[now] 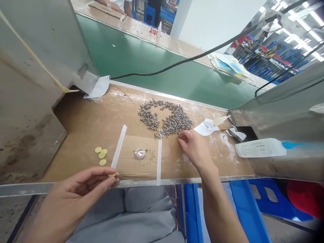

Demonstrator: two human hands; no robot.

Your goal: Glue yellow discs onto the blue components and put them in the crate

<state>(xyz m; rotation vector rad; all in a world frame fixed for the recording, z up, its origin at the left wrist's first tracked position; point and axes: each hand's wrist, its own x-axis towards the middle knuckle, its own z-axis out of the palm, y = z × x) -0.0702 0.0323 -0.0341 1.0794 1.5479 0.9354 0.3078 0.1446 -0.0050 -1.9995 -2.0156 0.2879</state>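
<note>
Between the thumb and fingertips of my left hand [86,192] is a small yellow disc [112,174], held at the bench's front edge. Several more yellow discs [102,155] lie on the bench just beyond that hand. My right hand [194,146] rests beside the near right edge of a pile of small blue and brass-coloured parts [174,118]. Its fingers are pinched, and what they hold, if anything, is hidden. Between my hands lies a taped-down piece of cardboard [129,165], with a small round clear container [140,153] and dark specks on it.
On the right are a white bottle with a blue nozzle [260,148], crumpled white paper [206,127] and a dark box [246,133]. Metal walls [30,84] flank the bench. A black cable [177,62] crosses above a green belt [152,54]. Another person's hand [116,7] is across it.
</note>
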